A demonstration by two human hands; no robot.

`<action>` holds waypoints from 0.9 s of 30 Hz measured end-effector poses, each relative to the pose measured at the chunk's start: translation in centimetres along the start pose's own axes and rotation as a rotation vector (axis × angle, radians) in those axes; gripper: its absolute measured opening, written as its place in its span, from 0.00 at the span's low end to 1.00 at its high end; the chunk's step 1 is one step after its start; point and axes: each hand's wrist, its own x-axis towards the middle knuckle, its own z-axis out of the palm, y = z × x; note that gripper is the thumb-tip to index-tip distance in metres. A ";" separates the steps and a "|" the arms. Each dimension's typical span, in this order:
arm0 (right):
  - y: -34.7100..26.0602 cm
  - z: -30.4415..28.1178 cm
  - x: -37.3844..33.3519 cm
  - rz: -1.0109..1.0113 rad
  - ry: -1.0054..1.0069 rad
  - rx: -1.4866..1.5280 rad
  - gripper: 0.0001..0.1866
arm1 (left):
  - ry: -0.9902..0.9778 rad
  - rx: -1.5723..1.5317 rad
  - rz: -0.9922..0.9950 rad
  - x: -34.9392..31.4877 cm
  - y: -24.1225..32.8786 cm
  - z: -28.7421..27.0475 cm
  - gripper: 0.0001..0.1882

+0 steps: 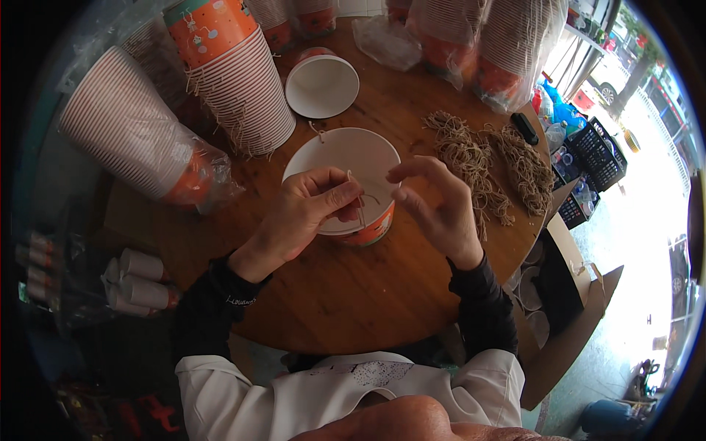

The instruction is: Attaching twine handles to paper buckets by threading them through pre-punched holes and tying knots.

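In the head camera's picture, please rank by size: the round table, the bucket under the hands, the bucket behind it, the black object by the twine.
1. Round table
2. Bucket under the hands
3. Bucket behind it; farther away, so true sizes may match
4. Black object

Black crates (599, 158) stand right of the wooden table (353, 301).

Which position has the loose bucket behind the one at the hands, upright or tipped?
Tipped: the bucket opens toward the viewer, its orange wall showing behind the rim.
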 end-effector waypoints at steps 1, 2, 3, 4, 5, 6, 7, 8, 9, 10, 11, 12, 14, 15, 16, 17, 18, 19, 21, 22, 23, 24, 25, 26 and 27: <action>0.1 0.2 -0.4 -0.056 -0.010 -0.054 0.12 | 0.002 -0.015 0.011 0.0 -0.1 -0.1 0.09; 0.3 0.4 -0.8 -0.112 -0.021 -0.107 0.13 | 0.005 -0.029 0.022 0.0 -0.2 -0.2 0.10; 0.4 0.9 -1.3 -0.082 -0.013 -0.101 0.13 | 0.004 -0.029 0.020 0.1 -0.3 -0.3 0.10; 0.5 1.4 -1.4 -0.081 -0.012 -0.100 0.13 | -0.002 -0.023 0.027 0.1 -0.5 -0.4 0.09; 0.5 1.9 -1.5 -0.064 0.027 -0.084 0.12 | -0.008 -0.018 0.034 0.2 -0.6 -0.5 0.08; 0.6 2.2 -1.6 -0.048 0.065 -0.068 0.10 | -0.008 -0.018 0.034 0.2 -0.5 -0.5 0.08; 1.0 2.4 -1.7 -0.048 0.064 -0.068 0.10 | -0.012 -0.008 0.029 0.2 -0.4 -0.3 0.08; 1.4 2.6 -1.8 -0.038 0.075 -0.060 0.09 | -0.016 0.002 0.025 0.2 -0.4 -0.2 0.08; 1.6 2.7 -1.9 -0.029 0.085 -0.051 0.08 | -0.013 0.002 0.025 0.2 -0.4 -0.3 0.08; 1.8 2.8 -1.9 -0.030 0.083 -0.049 0.08 | -0.027 -0.019 0.044 0.2 -0.5 -0.3 0.08; 1.9 2.9 -1.8 -0.010 0.077 -0.029 0.07 | -0.042 -0.040 0.064 0.2 -0.5 -0.3 0.08; 1.9 3.0 -1.8 0.010 0.071 -0.009 0.06 | -0.041 -0.040 0.064 0.1 -0.6 -0.4 0.08; 2.3 3.0 -1.9 0.041 0.055 0.037 0.06 | -0.005 -0.017 0.042 0.0 -0.6 -0.5 0.09; 2.4 2.9 -1.9 0.072 0.039 0.080 0.06 | -0.007 -0.018 0.043 0.1 -0.7 -0.6 0.09; 2.3 3.0 -1.9 0.071 0.040 0.077 0.06 | -0.051 0.061 0.074 0.3 -0.8 -0.8 0.08; 1.9 3.2 -2.0 0.175 0.052 0.279 0.04 | -0.095 0.140 0.106 0.5 -0.8 -0.9 0.07; 1.6 3.4 -1.9 0.278 0.063 0.483 0.03 | -0.095 0.139 0.108 0.6 -0.7 -0.9 0.07; 1.3 3.5 -1.8 0.277 0.062 0.481 0.03 | -0.093 0.219 0.130 0.8 -0.5 -0.7 0.08; 1.3 3.8 -1.1 0.213 0.153 0.435 0.02 | -0.088 0.296 0.153 1.9 -0.3 -0.8 0.08; 1.5 3.7 -0.6 0.211 0.151 0.431 0.02 | -0.119 0.366 0.221 2.7 -0.2 -0.9 0.08; 2.0 3.7 0.0 0.142 0.210 0.231 0.03 | -0.148 0.437 0.290 3.3 0.1 -1.0 0.08; 2.7 3.6 0.5 0.072 0.270 0.027 0.03 | -0.119 0.459 0.349 3.9 0.2 -1.0 0.07; 3.0 3.7 0.7 0.117 0.273 0.076 0.04 | -0.123 0.455 0.354 4.0 0.2 -1.2 0.07; 3.0 3.5 0.8 0.114 0.272 0.070 0.04 | -0.072 0.474 0.347 4.0 0.2 -1.4 0.08; 2.9 3.3 0.9 0.098 0.261 -0.013 0.04 | -0.016 0.493 0.336 3.8 0.1 -1.5 0.08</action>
